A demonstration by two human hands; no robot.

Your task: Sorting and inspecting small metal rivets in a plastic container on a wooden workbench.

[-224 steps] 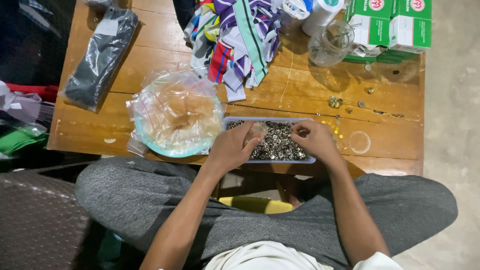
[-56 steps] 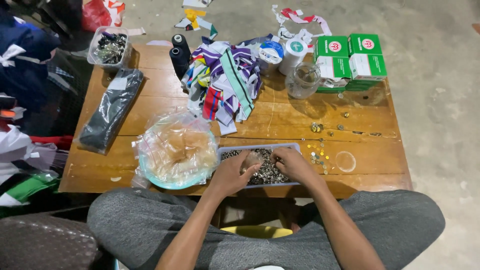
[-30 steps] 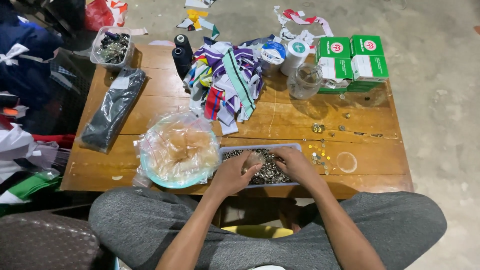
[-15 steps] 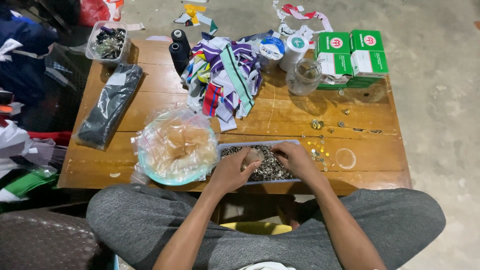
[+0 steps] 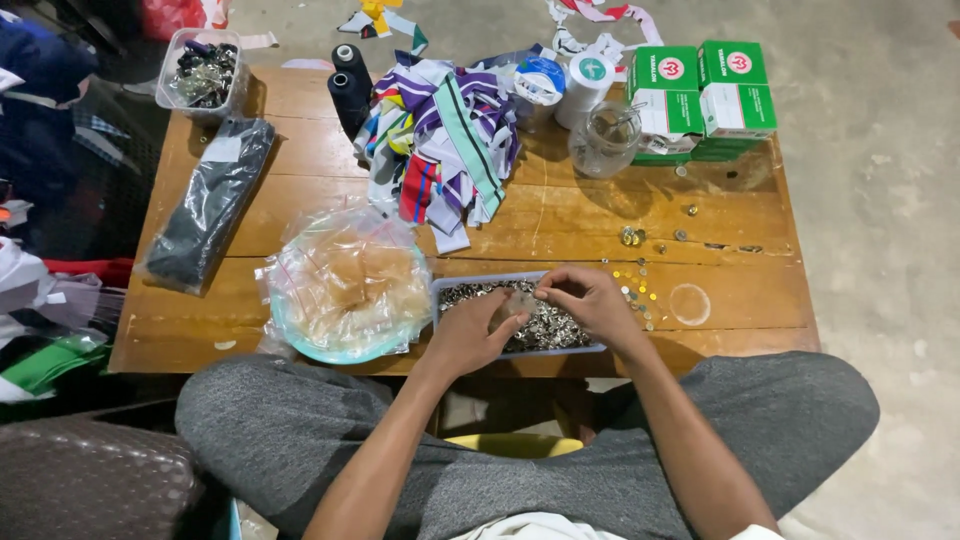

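Left of centre, a round plate (image 5: 300, 345) wrapped in clear plastic rests on the wooden table (image 5: 560, 225). Just right of it lies a shallow tray (image 5: 560, 330) of small metal pieces. Above the tray, the left hand (image 5: 470, 335) curls its fingers around a small clear bag (image 5: 515, 305); the right hand (image 5: 590, 300) pinches the bag's upper edge with thumb and fingertips. Loose metal pieces (image 5: 640, 290) lie scattered to the right.

Dim warm overhead light, glare patches on wooden table (image 5: 560, 215), soft shadows under objects, left edge dark, slight wide-angle bending, mild blur.
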